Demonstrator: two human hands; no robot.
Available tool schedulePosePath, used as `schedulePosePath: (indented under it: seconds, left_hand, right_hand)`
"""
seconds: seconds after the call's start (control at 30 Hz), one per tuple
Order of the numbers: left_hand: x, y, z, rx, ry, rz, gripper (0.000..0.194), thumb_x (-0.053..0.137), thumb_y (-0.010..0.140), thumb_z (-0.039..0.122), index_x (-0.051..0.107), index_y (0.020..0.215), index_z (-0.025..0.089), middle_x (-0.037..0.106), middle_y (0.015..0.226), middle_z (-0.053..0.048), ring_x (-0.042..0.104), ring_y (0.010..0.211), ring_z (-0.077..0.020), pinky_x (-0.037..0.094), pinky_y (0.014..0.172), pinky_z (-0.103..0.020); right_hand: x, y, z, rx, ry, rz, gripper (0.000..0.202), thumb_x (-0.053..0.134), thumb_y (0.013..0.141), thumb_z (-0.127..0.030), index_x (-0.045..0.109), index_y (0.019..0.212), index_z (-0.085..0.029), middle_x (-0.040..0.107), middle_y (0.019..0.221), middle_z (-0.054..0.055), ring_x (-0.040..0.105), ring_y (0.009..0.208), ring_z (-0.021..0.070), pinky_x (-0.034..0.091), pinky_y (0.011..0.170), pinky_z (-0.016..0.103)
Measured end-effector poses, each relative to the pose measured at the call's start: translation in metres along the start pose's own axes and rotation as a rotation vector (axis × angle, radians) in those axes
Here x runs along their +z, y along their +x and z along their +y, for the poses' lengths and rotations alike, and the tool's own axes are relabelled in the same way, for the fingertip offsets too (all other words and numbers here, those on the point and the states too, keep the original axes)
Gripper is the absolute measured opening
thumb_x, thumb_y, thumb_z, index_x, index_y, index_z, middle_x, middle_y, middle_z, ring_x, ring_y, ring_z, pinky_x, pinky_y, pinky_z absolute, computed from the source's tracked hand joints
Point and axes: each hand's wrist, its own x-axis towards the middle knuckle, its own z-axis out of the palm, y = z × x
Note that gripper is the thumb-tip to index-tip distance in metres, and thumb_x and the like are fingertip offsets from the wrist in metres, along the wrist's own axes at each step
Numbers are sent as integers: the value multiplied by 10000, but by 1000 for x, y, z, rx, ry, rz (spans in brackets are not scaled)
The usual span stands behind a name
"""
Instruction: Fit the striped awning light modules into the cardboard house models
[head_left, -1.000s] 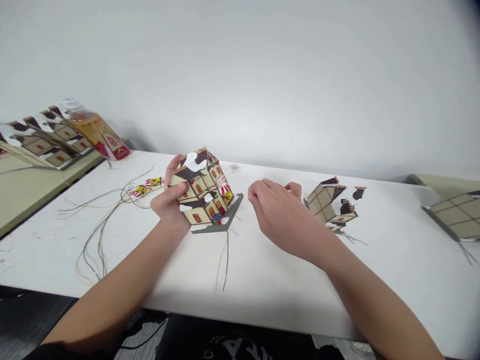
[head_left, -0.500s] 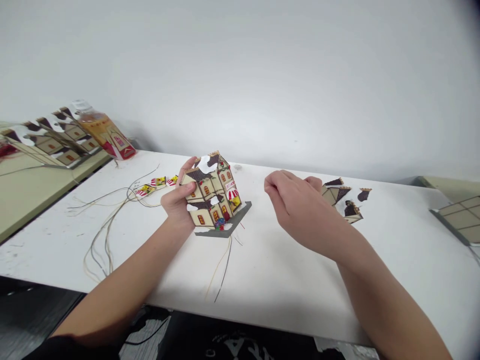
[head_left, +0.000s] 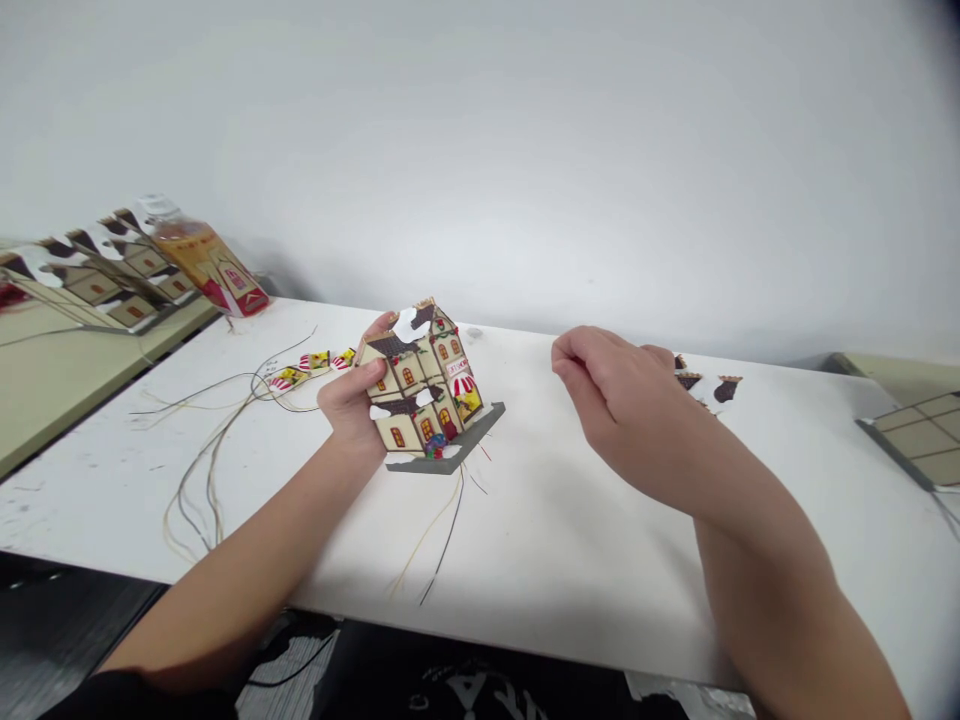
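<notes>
My left hand grips a small model house by its left side, tilted above the white table. The house has cream walls, a dark roof with white snow patches, a red-striped awning and a grey base. Thin wires, one dark and one yellowish, hang from beneath the base. To the right of the house, my right hand is raised with its fingers pinched together. What lies between those fingertips, if anything, is hidden. Behind that hand lie small dark roof pieces, partly covered by it.
Left of the house lie several red-and-yellow awning pieces and long loose wires on the white table. A tilted drink bottle stands near more model houses at the left. Another house part sits at the right edge.
My right hand has moved slightly right, away from the house, and now covers more of the roof pieces. The left hand holds the house in nearly the same place.
</notes>
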Motion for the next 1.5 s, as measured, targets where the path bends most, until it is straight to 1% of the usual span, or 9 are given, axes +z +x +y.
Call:
schedulePosePath:
  seconds: [0.3, 0.7, 0.9, 1.13, 1.2, 1.3, 1.37, 1.43, 1.5]
  left_hand:
    - [6, 2, 3, 43, 51, 23, 506, 628, 601, 235, 610, 1106, 232, 609, 1254, -54, 525, 1212, -340, 407, 1047, -576]
    - [3, 1, 3, -49, -9, 33, 542, 615, 620, 246, 589, 1161, 230, 625, 1227, -70, 546, 1183, -356, 437, 1002, -595]
    - [2, 1, 3, -51, 15, 10, 543, 611, 625, 254, 589, 1167, 236, 634, 1209, -70, 539, 1194, -358, 431, 1007, -603]
    - [-1, 2, 5, -144, 0, -55, 626, 643, 587, 246, 574, 1209, 249, 665, 1120, -77, 600, 1079, -373, 469, 925, -622]
    - [1, -1, 6, -176, 13, -60, 669, 654, 548, 208, 572, 1209, 267, 670, 1106, -70, 606, 1070, -376, 480, 910, -619]
    - [4, -4, 5, -168, 34, -59, 681, 650, 528, 173, 576, 1192, 306, 669, 1116, -48, 591, 1117, -372, 487, 925, -603]
    - [3, -5, 4, -151, 48, -61, 664, 647, 539, 177, 577, 1182, 327, 667, 1120, -38, 585, 1134, -367, 490, 926, -599]
    - [2, -4, 4, -139, 57, -64, 635, 650, 558, 189, 580, 1176, 319, 662, 1127, -45, 584, 1139, -364, 491, 932, -593]
    - [1, -3, 3, -129, 61, -79, 616, 656, 569, 206, 582, 1175, 291, 650, 1153, -63, 581, 1145, -363, 489, 944, -584]
  right_hand:
    - [-18, -4, 10, 59, -13, 71, 247, 283, 981, -284, 450, 808, -226, 539, 731, 26, 448, 627, 155, 349, 689, 338]
    - [-18, 12, 32, 166, 51, -142, 294, 342, 958, -419, 494, 794, -227, 533, 716, 15, 462, 643, 160, 359, 568, 291]
    - [-19, 16, 35, 173, 66, -176, 331, 315, 958, -446, 462, 761, -225, 508, 698, 13, 431, 586, 146, 346, 513, 274]
    - [-19, 11, 46, 24, -51, -498, 303, 415, 918, -381, 502, 681, -214, 567, 678, 9, 455, 543, 128, 305, 489, 274]
    - [-15, 14, 46, 7, -101, -423, 266, 415, 915, -335, 537, 712, -213, 593, 715, 15, 470, 546, 127, 322, 517, 281]
    - [-7, 26, 46, 25, -230, 12, 252, 350, 915, -203, 586, 1005, -205, 635, 973, 74, 567, 745, 175, 406, 681, 329]
    - [-2, 34, 50, 26, -310, 232, 390, 342, 905, -153, 490, 1264, -189, 583, 1179, 127, 579, 944, 223, 410, 818, 398]
    - [0, 37, 56, 18, -351, 285, 452, 372, 915, -181, 421, 1364, -195, 541, 1268, 145, 557, 1048, 258, 391, 890, 452]
    - [0, 37, 63, 9, -351, 289, 412, 396, 932, -228, 468, 1337, -217, 547, 1275, 131, 553, 1068, 265, 376, 928, 480]
